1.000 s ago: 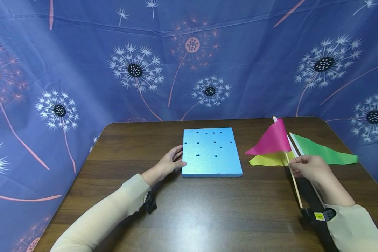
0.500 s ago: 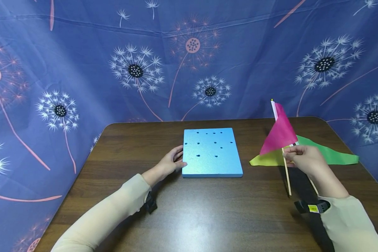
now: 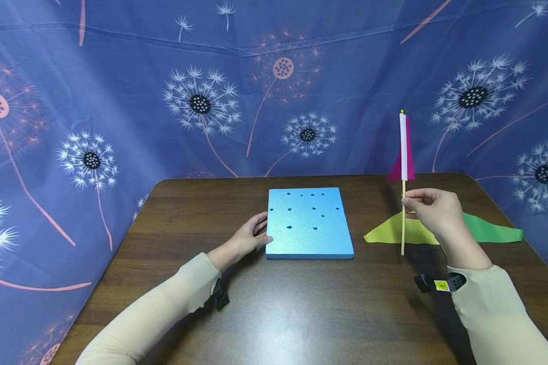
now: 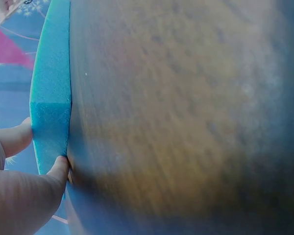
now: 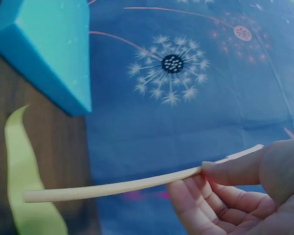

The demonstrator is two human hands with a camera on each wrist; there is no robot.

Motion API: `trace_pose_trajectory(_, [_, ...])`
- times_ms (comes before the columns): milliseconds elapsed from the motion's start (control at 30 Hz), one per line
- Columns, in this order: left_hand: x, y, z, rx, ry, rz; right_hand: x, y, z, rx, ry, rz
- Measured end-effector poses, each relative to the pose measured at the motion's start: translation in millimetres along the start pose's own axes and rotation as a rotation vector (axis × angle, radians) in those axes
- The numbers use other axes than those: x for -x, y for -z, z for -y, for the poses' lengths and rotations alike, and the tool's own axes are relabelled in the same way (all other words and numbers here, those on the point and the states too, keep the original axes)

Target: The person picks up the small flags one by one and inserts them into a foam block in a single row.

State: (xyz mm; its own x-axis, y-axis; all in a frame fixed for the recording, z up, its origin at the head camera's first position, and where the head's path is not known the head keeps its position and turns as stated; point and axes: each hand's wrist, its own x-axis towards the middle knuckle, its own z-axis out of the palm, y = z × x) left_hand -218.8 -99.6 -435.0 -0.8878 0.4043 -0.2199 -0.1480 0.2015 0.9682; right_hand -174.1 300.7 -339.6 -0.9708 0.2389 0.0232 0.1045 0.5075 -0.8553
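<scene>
A square blue foam board [image 3: 303,241] with several small holes lies flat on the table. At its left edge is my left hand [image 3: 244,237], thumb on the rim and fingers along the side; the left wrist view shows the digits about the board's thickness [image 4: 51,120]. My right hand [image 3: 434,210] pinches the thin wooden stick of a pink flag [image 3: 410,157] between thumb and fingers. The stick [image 5: 112,188] stands upright in the head view, its white sleeve and pink cloth above the hand, its lower end bare.
Behind the right hand, a yellow flag [image 3: 388,232] and a green flag [image 3: 488,229] lie on the brown wooden table [image 3: 178,213], partly hidden by the hand and forearm. A blue dandelion-print cloth [image 3: 237,91] hangs behind the table.
My right hand has lifted the pink flag off the other flags, moved it slightly left and away from me, and turned its stick upright. The left hand stays at the board.
</scene>
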Motion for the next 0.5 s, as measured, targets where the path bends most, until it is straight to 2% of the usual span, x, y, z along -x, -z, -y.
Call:
trace_pose_trajectory(167, [0.8, 1.5, 1.7, -0.005, -0.001, -0.017, -7.4, -1.6, 19.2, -0.004, 0.037, -0.060])
trace_pose_trajectory(333, [0.2, 1.0, 2.0, -0.032, -0.018, -0.023, -15.5, -9.9, 36.4, -0.134, 0.104, -0.104])
trace_pose_trajectory(500, [0.0, -2.4, 1.7, -0.076, -0.039, -0.017, -20.9, -27.3, 46.9, -0.242, 0.154, -0.138])
